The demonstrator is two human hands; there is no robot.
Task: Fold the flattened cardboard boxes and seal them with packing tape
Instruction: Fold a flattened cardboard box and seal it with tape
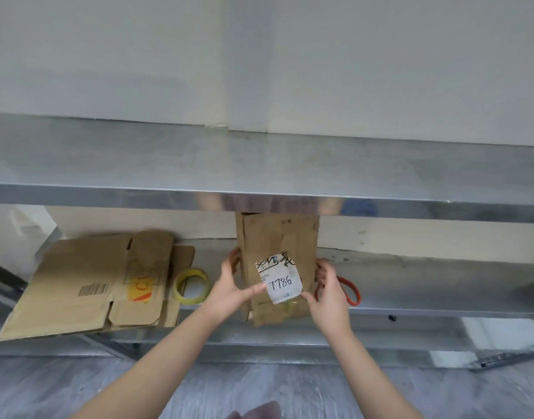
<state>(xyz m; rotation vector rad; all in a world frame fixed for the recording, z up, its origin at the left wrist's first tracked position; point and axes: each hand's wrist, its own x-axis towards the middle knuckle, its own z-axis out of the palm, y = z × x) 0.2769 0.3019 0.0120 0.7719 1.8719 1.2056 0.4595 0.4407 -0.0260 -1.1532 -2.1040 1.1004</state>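
Sandwiching box [278, 237], seemingly clasped: left grip [229, 287], right grip [329, 293].

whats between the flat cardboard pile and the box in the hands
A yellow tape roll, lying on the shelf beside the left hand that grips the box; head view.

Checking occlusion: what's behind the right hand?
An orange loop on the shelf, partly showing. The right hand and the cardboard box it grips cover the rest.
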